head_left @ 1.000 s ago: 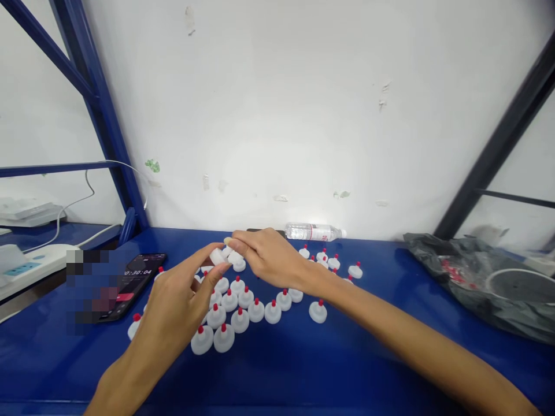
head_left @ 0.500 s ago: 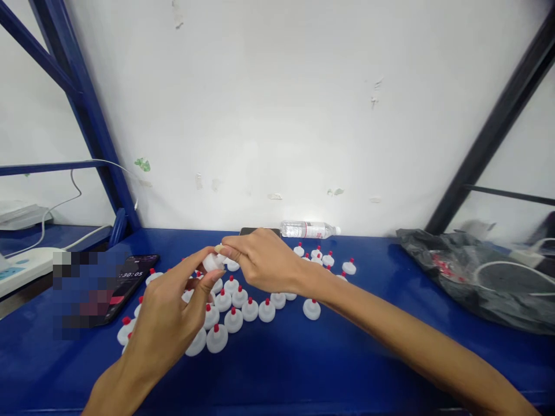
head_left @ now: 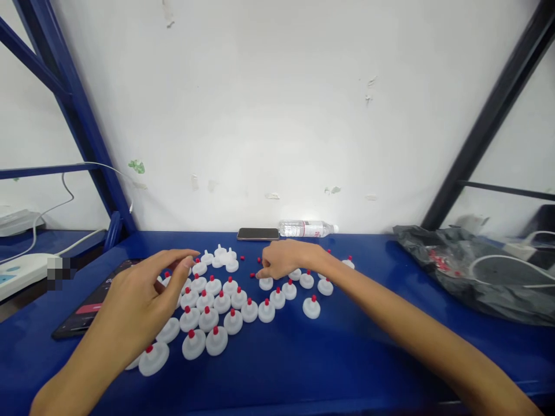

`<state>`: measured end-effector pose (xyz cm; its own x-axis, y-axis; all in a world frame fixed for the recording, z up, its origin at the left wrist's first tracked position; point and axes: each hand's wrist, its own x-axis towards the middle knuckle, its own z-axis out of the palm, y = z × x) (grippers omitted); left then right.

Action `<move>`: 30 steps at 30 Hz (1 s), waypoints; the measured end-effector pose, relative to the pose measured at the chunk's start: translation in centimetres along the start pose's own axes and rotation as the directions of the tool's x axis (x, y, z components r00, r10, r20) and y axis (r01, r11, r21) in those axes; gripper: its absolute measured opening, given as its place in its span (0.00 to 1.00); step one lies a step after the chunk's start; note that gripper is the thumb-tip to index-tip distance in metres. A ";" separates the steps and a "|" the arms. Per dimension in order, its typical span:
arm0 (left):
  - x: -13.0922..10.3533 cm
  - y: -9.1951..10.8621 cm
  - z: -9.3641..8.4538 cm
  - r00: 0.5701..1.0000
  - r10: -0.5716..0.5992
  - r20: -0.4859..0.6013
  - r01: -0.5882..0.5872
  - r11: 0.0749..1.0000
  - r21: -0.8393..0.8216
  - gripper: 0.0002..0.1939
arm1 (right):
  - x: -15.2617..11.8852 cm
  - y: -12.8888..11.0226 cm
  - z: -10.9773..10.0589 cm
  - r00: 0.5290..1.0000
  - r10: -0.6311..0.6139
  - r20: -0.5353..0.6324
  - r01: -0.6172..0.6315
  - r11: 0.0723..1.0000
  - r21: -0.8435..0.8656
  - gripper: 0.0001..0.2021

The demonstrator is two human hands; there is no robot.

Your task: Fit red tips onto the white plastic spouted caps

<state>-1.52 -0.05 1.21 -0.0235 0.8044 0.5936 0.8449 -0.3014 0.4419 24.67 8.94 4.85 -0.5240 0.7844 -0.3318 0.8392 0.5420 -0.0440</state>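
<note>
My left hand (head_left: 143, 289) hovers over the left part of the group, thumb and forefinger apart with nothing between them. Below and beside it stand several white disc-shaped nozzle lids (head_left: 208, 318), each with a red tip cap on its spout. Farther back, a few similar white lids (head_left: 220, 254) have bare spouts. My right hand (head_left: 284, 258) is down at the table behind the group, its fingers curled together at a small red tip cap (head_left: 252, 275). That hand partly hides the lids behind it. Another loose red cap (head_left: 242, 258) lies nearby.
A dark phone (head_left: 258, 234) and a clear water bottle (head_left: 307, 229) lie along the wall. Another phone (head_left: 82, 315) is partly behind my left forearm. A black plastic bag (head_left: 477, 300) lies at right, a white power strip (head_left: 26, 271) at left.
My hands have separated. The white lid held between them is out of my fingers. My left hand moved left and opened; my right hand moved right and down to the loose red caps.
</note>
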 end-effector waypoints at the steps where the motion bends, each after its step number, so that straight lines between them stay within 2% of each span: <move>1: 0.0 0.0 0.0 1.000 0.008 -0.002 -0.008 1.000 -0.004 0.25 | 0.0 0.2 0.0 1.000 0.016 0.014 -0.016 1.000 0.002 0.29; 3: 0.0 0.1 0.2 1.000 0.025 -0.004 -0.025 1.000 -0.019 0.24 | -0.3 0.5 -0.3 0.999 0.043 0.000 -0.043 0.999 0.003 0.33; 6: -0.1 0.1 0.4 0.999 0.040 -0.009 -0.040 0.999 -0.032 0.23 | -0.4 0.4 -1.0 0.989 0.050 -0.140 -0.053 0.999 -0.014 0.36; 8: -0.1 0.2 0.5 0.999 0.039 -0.008 -0.040 0.999 -0.031 0.23 | 0.4 -0.3 -1.3 0.967 0.009 -0.256 -0.022 0.999 -0.048 0.34; 10: -0.1 0.1 0.3 0.999 0.033 -0.001 -0.033 0.999 -0.026 0.23 | 2.0 -1.3 -1.1 0.944 -0.056 -0.325 0.026 0.995 -0.096 0.30; 15: -0.1 -0.5 -0.5 1.000 0.020 -0.004 -0.020 1.000 -0.009 0.23 | 6.4 -3.9 0.4 0.944 -0.136 -0.301 0.082 0.979 -0.187 0.29; 18: -0.1 -0.7 -0.8 1.000 0.019 -0.013 -0.019 1.000 -0.011 0.23 | 7.1 -4.5 1.0 0.949 -0.148 -0.279 0.090 0.973 -0.212 0.22; 21: -0.2 -0.6 -0.9 1.000 0.023 0.012 -0.023 1.000 -0.011 0.22 | 6.4 -4.1 0.7 0.941 -0.156 -0.299 0.097 0.974 -0.203 0.19; 24: -0.4 -0.3 -0.4 0.999 0.033 0.033 -0.032 0.999 -0.007 0.22 | 4.9 -3.4 -0.5 0.932 -0.191 -0.309 0.153 0.978 -0.145 0.22; 27: -0.7 0.2 0.4 0.999 0.022 0.039 -0.022 1.000 -0.011 0.27 | 3.0 -3.4 -1.6 0.916 -0.285 -0.284 0.279 0.958 -0.062 0.27; 30: -0.9 0.8 1.2 0.996 0.008 0.084 -0.001 0.996 -0.086 0.34 | 1.2 -4.0 -2.3 0.859 -0.428 -0.282 0.478 0.867 0.138 0.26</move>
<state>-0.19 -0.38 0.25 0.0283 0.8419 0.5388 0.7957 -0.3452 0.4976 20.36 8.36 6.80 -0.8502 0.5264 -0.0007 0.4976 0.8033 -0.3271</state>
